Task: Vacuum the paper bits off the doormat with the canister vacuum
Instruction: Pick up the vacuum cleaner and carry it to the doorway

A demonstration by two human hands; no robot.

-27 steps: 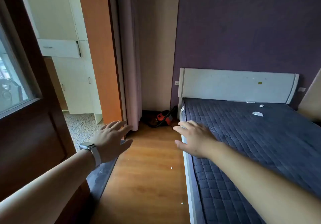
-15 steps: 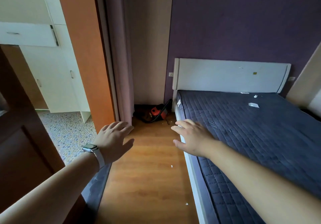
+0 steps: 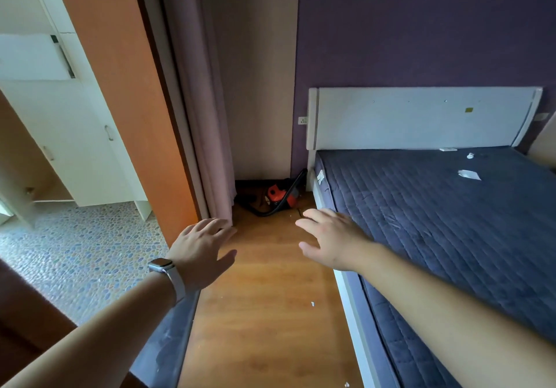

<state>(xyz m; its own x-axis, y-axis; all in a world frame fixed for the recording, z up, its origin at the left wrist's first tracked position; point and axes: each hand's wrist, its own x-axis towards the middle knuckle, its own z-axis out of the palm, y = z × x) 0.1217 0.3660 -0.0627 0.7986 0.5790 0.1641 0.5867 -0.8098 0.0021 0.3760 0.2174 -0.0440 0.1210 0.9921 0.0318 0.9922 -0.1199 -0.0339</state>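
Observation:
A red and black canister vacuum (image 3: 278, 196) with a black hose sits on the wooden floor in the far corner, between the curtain and the bed's headboard. A dark grey-blue doormat (image 3: 168, 336) lies at the doorway threshold under my left forearm, with pale specks on it. Both arms stretch forward over the floor. My left hand (image 3: 200, 252), a watch on its wrist, is spread and holds nothing. My right hand (image 3: 329, 240) is also spread and empty, hovering by the bed's near corner. Both hands are well short of the vacuum.
A bed (image 3: 451, 222) with a navy quilted mattress and white frame fills the right side, with paper scraps (image 3: 467, 174) on it. White paper bits (image 3: 312, 304) lie on the wooden floor. An orange door frame (image 3: 129, 101), a curtain (image 3: 204, 116) and a pebble-tiled floor (image 3: 75, 252) lie left.
The view has moved forward through the doorway and the dark door has slid out of sight at the left. Both hands stay spread and empty, now nearer the vacuum.

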